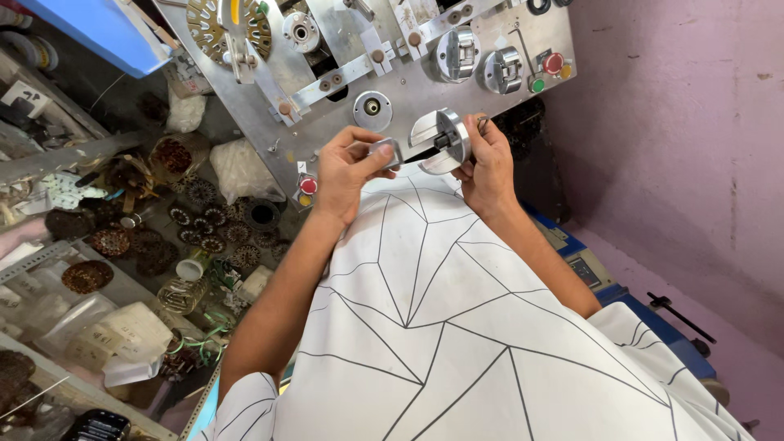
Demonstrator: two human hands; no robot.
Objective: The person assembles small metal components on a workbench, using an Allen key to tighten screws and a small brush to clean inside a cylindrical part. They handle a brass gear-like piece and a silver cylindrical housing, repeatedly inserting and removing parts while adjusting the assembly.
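My left hand (347, 167) pinches a small grey metal block (385, 150) between thumb and fingers, just left of a round metal disc fixture (441, 140) on the machine plate (408, 77). My right hand (488, 159) grips the right side of that disc, fingers curled behind it, and a small metal ring shows above its knuckles. Both hands work at the lower edge of the plate, close above my white shirt with black lines.
The steel plate carries round metal heads (457, 54), a bearing hub (372, 109), red and green buttons (545, 72) and a slotted disc (229, 28). Left of me, shelves hold many round wound stators (204, 224), plastic bags and wire. A pink wall stands on the right.
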